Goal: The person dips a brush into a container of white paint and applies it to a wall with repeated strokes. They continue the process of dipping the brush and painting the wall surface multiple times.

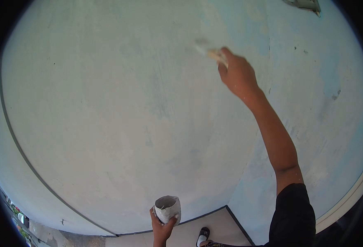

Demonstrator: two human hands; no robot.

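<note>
The fingers [226,55] of the right hand [237,74] were closed together around the handle of a brush [209,50], and the brush head stuck out to the left of the fingertips, a little blurred. The brush head touched the pale wall [107,103] high up, in the far right part of the scene. The handle itself was mostly hidden inside the grip, so only a short light piece of it showed beside the fingers. The right arm stretched up from a black sleeve [292,214] at the lower right.

Lower down, near the bottom middle, the left hand [161,226] held a small container [168,208] covered with white paint. The fingers [175,217] of this hand were wrapped around its lower part, and its open mouth was turned upward. The container was well apart from the brush.

The wall was bluish white with worn patches and some darker marks on the right. A thin dark line ran in a curve down the left side of the wall to its base. Below the wall lay a piece of light floor [214,222], and on it, just right of the left hand, a foot in a black sandal [204,234] with a white sock was visible.
</note>
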